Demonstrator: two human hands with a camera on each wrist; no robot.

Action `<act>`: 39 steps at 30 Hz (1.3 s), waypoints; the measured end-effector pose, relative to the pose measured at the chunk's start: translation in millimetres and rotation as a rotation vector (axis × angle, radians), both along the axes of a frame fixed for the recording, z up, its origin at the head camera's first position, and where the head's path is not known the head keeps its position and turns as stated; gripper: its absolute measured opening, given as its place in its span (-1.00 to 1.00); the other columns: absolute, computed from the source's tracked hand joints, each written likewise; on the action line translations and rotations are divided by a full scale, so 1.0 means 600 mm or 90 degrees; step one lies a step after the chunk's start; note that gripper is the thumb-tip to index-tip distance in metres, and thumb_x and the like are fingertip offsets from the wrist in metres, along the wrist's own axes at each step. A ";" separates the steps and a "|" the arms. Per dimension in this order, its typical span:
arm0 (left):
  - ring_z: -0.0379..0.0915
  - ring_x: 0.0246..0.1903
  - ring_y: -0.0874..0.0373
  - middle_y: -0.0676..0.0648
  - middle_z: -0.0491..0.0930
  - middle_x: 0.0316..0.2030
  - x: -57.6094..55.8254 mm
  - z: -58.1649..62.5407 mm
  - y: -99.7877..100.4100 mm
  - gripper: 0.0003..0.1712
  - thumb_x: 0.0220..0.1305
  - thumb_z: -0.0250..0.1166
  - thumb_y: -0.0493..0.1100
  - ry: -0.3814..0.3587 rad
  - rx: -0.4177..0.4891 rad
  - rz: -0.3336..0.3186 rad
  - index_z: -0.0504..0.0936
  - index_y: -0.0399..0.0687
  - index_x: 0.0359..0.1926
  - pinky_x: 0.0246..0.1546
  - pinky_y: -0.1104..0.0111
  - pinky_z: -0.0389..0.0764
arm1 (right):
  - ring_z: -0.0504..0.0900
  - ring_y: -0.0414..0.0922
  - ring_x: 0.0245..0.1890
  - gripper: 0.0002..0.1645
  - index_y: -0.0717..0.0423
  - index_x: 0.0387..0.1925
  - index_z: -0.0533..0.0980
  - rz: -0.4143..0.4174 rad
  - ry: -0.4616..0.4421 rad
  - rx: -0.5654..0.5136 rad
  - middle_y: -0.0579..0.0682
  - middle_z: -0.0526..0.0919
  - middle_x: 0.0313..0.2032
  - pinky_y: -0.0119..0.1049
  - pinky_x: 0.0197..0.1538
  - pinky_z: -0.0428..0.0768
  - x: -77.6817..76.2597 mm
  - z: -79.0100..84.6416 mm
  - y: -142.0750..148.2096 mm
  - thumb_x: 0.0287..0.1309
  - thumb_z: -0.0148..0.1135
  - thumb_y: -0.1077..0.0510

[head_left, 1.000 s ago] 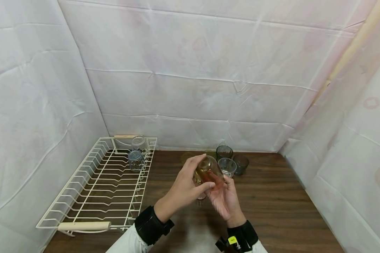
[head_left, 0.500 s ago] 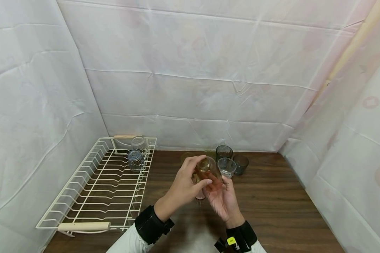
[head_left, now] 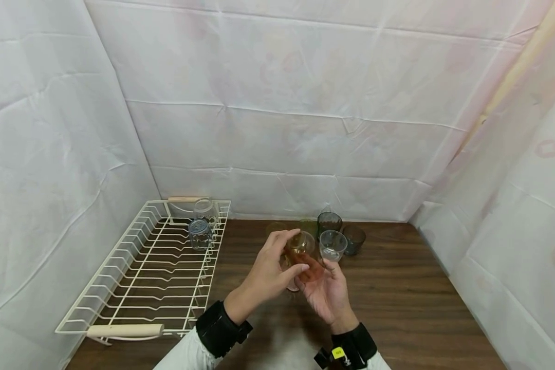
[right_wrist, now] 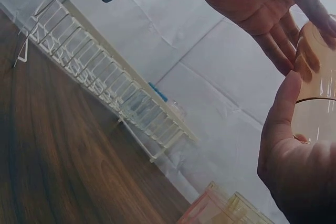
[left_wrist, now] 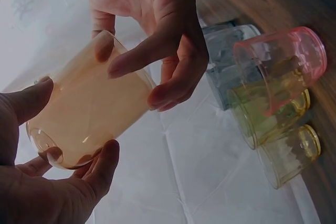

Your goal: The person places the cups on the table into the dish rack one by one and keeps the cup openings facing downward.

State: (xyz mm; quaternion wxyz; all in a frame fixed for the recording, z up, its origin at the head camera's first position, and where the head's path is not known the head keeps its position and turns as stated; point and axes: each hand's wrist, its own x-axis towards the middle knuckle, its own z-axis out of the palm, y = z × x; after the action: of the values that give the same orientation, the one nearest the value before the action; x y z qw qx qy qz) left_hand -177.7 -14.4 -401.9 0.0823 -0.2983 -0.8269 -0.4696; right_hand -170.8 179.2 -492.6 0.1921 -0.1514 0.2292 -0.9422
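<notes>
Both hands hold an amber drinking glass (head_left: 306,245) above the table, tilted, with its base end toward the left hand. My left hand (head_left: 267,270) grips the base end, thumb on the near side and fingers around the far side. My right hand (head_left: 326,297) holds the rim end from below and the right, its fingers seen through the glass. In the left wrist view, a pink glass (left_wrist: 283,69), a green glass (left_wrist: 252,116) and a yellow glass (left_wrist: 291,156) stand beyond the hands. The hands partly cover these glasses in the head view.
A white wire dish rack (head_left: 125,330) stands at the left, with a blue glass (head_left: 200,234) and a clear glass (head_left: 205,209) at its back right. Right of the hands are a clear glass (head_left: 333,244) and dark glasses (head_left: 354,239). White sheeting (head_left: 277,139) walls the table (head_left: 407,303).
Both hands keep hold of the amber glass, which has turned slightly and dropped a little. The head view has shifted very slightly. The other glasses and the rack stay put.
</notes>
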 end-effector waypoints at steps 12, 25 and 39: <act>0.59 0.23 0.02 -0.16 0.48 0.33 0.001 -0.001 -0.020 -0.15 0.28 0.57 -0.18 0.008 0.041 0.006 0.42 0.07 0.53 0.19 0.10 0.75 | 0.69 -0.19 0.19 -0.29 -0.02 0.34 0.56 -0.013 0.048 0.122 -0.15 0.73 0.24 -0.26 0.29 0.68 0.001 0.001 0.005 0.76 -0.52 -0.11; 0.64 0.14 0.01 -0.19 0.51 0.25 -0.005 -0.007 -0.078 -0.11 0.16 0.65 -0.18 0.064 0.012 0.086 0.47 0.04 0.49 0.09 0.21 0.80 | 0.47 -0.14 0.34 -0.35 -0.02 0.42 0.40 -0.087 0.000 0.234 -0.10 0.56 0.28 -0.24 0.38 0.55 0.007 0.011 0.022 0.74 -0.38 -0.27; 0.58 -0.01 -0.01 -0.22 0.51 0.23 -0.012 -0.007 -0.173 -0.06 0.16 0.66 -0.11 0.145 -0.111 0.214 0.41 0.00 0.52 -0.05 0.11 0.69 | 0.45 -0.10 0.36 -0.26 0.04 0.46 0.39 -0.108 0.058 0.227 -0.07 0.54 0.31 -0.25 0.37 0.53 0.011 0.002 0.054 0.74 -0.54 -0.24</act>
State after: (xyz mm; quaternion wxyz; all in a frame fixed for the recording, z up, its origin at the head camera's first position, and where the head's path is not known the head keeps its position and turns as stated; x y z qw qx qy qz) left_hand -184.9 -117.9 -405.9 0.2260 -0.2136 -0.8879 -0.3390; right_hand -164.5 211.4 -491.6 0.1252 -0.1375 0.4127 -0.8917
